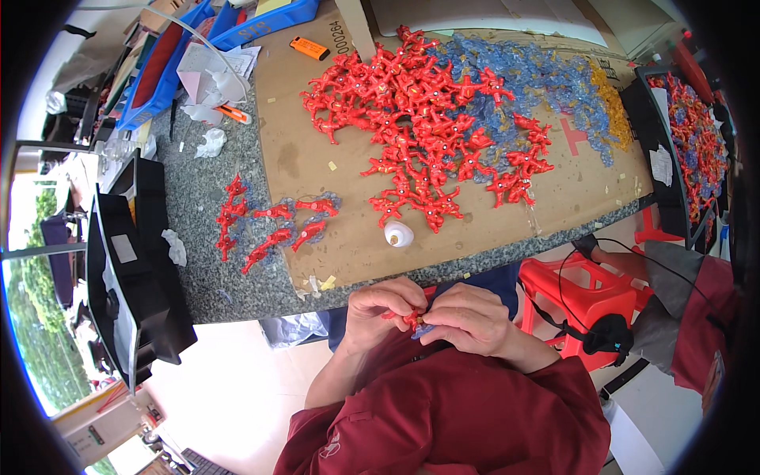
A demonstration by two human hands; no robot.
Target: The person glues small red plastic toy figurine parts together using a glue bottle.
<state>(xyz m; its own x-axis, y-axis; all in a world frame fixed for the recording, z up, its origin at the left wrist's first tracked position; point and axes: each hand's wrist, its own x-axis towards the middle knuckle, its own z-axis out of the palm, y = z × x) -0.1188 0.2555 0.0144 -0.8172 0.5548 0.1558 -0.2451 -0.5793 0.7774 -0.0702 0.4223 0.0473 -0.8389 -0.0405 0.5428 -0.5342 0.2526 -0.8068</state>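
Close to my chest, just below the table's front edge, my left hand (383, 310) and my right hand (473, 318) pinch a small red plastic figure (415, 320) between them. A translucent blue piece (422, 331) shows at its lower side, partly hidden by my right fingers. On the table ahead stands a small white squeeze bottle (399, 234). Beyond it spreads a heap of red figures (404, 103). Translucent blue pieces (514, 79) and yellow pieces (609, 103) lie to its right. Left of the bottle, several red figures (277, 212) rest with blue pieces against them.
Brown cardboard (340, 245) covers much of the speckled stone table (202, 277). A black bin (638, 107) of mixed parts stands at the right, above a red stool (546, 277). Blue trays (269, 17), an orange-handled cutter (235, 114) and black bins (142, 269) occupy the left.
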